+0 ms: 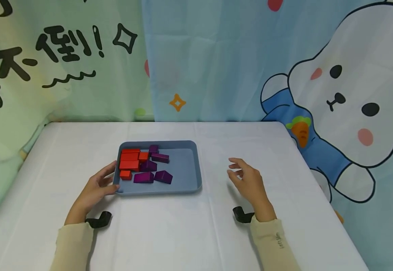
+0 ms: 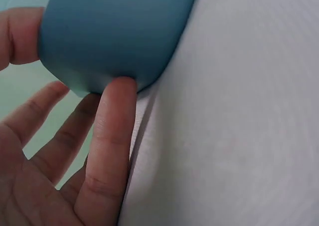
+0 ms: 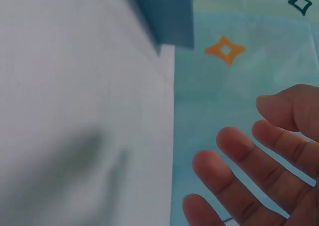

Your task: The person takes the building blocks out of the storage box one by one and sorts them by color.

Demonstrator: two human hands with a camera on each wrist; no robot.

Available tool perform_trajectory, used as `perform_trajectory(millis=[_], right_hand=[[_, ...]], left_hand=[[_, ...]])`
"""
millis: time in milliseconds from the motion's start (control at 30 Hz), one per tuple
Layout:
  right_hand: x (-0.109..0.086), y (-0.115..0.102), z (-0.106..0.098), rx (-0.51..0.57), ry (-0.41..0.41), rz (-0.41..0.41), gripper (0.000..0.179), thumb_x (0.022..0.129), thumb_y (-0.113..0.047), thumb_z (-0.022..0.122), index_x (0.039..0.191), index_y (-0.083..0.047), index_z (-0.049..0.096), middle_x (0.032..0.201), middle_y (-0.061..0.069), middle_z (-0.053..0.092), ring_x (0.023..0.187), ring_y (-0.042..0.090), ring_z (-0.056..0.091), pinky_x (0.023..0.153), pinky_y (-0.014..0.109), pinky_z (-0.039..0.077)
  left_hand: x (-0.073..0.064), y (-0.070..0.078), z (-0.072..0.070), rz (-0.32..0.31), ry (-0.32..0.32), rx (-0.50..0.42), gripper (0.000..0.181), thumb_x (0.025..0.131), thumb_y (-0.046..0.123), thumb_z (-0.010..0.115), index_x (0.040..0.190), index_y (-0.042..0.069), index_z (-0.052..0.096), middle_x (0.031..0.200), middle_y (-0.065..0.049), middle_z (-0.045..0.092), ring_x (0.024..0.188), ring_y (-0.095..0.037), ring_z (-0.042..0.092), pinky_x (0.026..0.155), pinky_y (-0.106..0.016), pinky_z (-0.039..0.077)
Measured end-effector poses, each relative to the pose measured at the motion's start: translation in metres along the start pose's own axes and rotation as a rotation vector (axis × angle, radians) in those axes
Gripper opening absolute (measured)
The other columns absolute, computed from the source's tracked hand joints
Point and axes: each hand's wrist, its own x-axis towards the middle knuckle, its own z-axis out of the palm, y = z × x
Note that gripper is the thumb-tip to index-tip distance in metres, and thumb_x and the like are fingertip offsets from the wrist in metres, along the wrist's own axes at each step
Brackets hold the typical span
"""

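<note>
A shallow blue-grey tray [image 1: 186, 165] lies on the white table, with several red blocks [image 1: 129, 165] at its left and several purple blocks [image 1: 143, 177] around its middle. My left hand [image 1: 93, 192] holds the tray's near left corner. In the left wrist view its thumb [image 2: 117, 121] presses one side of the tray [image 2: 114, 31] and a finger [image 2: 25, 36] touches the other side. Off to the tray's right, my right hand [image 1: 250, 184] hovers over the table, fingers loosely bent and apart, holding nothing. The right wrist view shows only a corner of the tray [image 3: 174, 16].
The white tablecloth [image 1: 169, 233] extends around the tray. Behind the table hangs a printed curtain [image 1: 210, 67] with a white cartoon animal on the right. Black wrist-worn pieces [image 1: 99, 220] jut inward from both wrists.
</note>
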Motion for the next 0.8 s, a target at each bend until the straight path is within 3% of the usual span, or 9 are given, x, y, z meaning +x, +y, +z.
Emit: perform_trajectory(millis=[200, 467, 700, 800], right_hand=[[0.007, -0.023, 0.023, 0.085, -0.024, -0.044, 0.037, 0.099, 0.0, 0.073, 0.135, 0.005, 0.068, 0.117, 0.024, 0.076, 0.102, 0.042, 0.074, 0.093, 0.057, 0.06], [0.018, -0.053, 0.058, 0.18, -0.061, -0.105, 0.035, 0.096, 0.005, 0.074, 0.131, 0.008, 0.07, 0.115, 0.023, 0.076, 0.102, 0.039, 0.074, 0.091, 0.052, 0.061], [0.028, -0.086, 0.095, 0.208, -0.217, -0.1, 0.04, 0.095, 0.002, 0.078, 0.133, 0.007, 0.07, 0.121, 0.023, 0.075, 0.109, 0.039, 0.072, 0.097, 0.05, 0.06], [0.032, -0.095, 0.112, 0.147, -0.295, -0.086, 0.046, 0.092, -0.003, 0.084, 0.136, 0.004, 0.07, 0.126, 0.02, 0.074, 0.115, 0.039, 0.07, 0.1, 0.051, 0.057]], left_hand=[[0.0, -0.005, -0.003, 0.009, 0.007, -0.018, 0.084, 0.093, 0.001, 0.072, 0.168, 0.001, 0.034, 0.169, -0.03, 0.036, 0.142, -0.048, 0.047, 0.104, -0.017, 0.04], [0.003, -0.009, -0.003, 0.017, 0.01, -0.035, 0.085, 0.092, 0.001, 0.074, 0.168, 0.002, 0.035, 0.169, -0.028, 0.037, 0.142, -0.047, 0.047, 0.12, -0.046, 0.034], [0.005, -0.012, -0.006, 0.051, 0.008, -0.065, 0.084, 0.091, -0.001, 0.073, 0.167, 0.0, 0.037, 0.168, -0.03, 0.039, 0.14, -0.047, 0.05, 0.108, -0.016, 0.038], [0.005, -0.014, -0.007, 0.056, 0.007, -0.069, 0.084, 0.091, -0.001, 0.073, 0.166, -0.001, 0.038, 0.167, -0.03, 0.039, 0.14, -0.048, 0.05, 0.108, -0.017, 0.038]])
